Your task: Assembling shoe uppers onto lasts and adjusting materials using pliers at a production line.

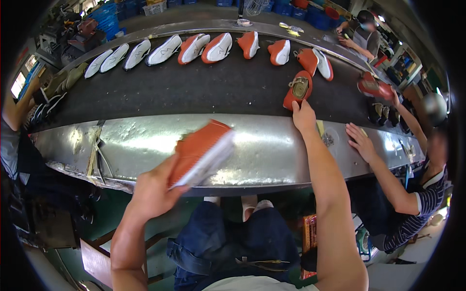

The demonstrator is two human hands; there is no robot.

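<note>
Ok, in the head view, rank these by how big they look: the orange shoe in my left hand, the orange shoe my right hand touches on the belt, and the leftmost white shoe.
1. Orange shoe in the left hand, largest, though it is nearest the camera.
2. Orange shoe at the right hand.
3. Leftmost white shoe; it looks close in size to the second and lies farther off, so that order is unsure.

Dark conveyor belt, metal belt edge, row of white shoes, row of orange shoes, blue crates, co-worker in striped shirt

Bright daylight from 11 o'clock, glare on steel desk edge, motion-blurred orange shoe, heavy fisheye bending, black vignette at rim
</note>
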